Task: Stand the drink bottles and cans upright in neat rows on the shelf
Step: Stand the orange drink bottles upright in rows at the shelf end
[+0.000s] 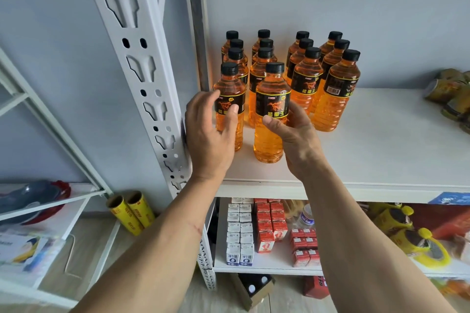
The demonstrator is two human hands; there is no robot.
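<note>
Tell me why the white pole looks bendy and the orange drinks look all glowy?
Head view: the wide-angle lens bows the shelf post near the left edge; light passing through the orange bottles makes the liquid glow and tints the wall beside them; the cans at the right edge and the yellow items below them look smeared and blurry.

Your left hand (211, 129) curls round the front-left orange bottle (230, 107), and your right hand (292, 132) holds the front bottle (272, 114) of the next row. Both stand upright near the white shelf (381, 160) edge. Behind them, four rows of matching bottles (305, 76) run back to the wall. Far right lie tipped cans (450, 94).
</note>
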